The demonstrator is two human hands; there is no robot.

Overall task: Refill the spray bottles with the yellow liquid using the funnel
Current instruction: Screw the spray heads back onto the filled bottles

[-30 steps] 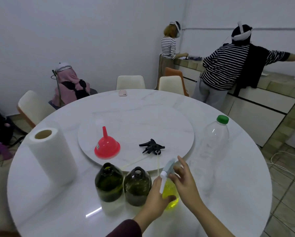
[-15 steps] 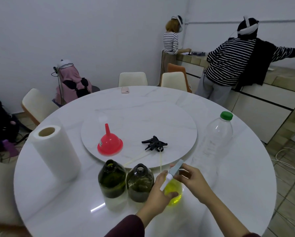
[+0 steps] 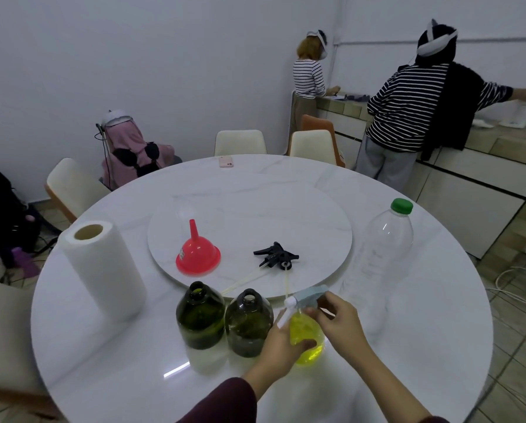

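The left hand (image 3: 281, 338) wraps its fingers round the belly of the yellow spray bottle (image 3: 306, 337), which stands near the front edge of the round tabletop (image 3: 423, 346); the right hand (image 3: 336, 319) has its fingers curled on the neck just under the pale blue trigger head (image 3: 309, 296), which is on the bottle, so uncapping looks to be the step in hand; whether it has loosened at all I cannot tell. Just left of it, side by side, stand two dark green bottles (image 3: 200, 315) with open mouths; their two black trigger heads (image 3: 277, 256) lie on the lazy Susan (image 3: 316, 215), dip tubes trailing toward the front edge. The red funnel (image 3: 198, 253) sits mouth-down on the same turntable, untouched; no pouring seems begun, though a little liquid may lie in the green bottles. A clear bottle with green cap (image 3: 386, 248) stands toward the right edge, a paper towel roll (image 3: 103, 267) toward the left.
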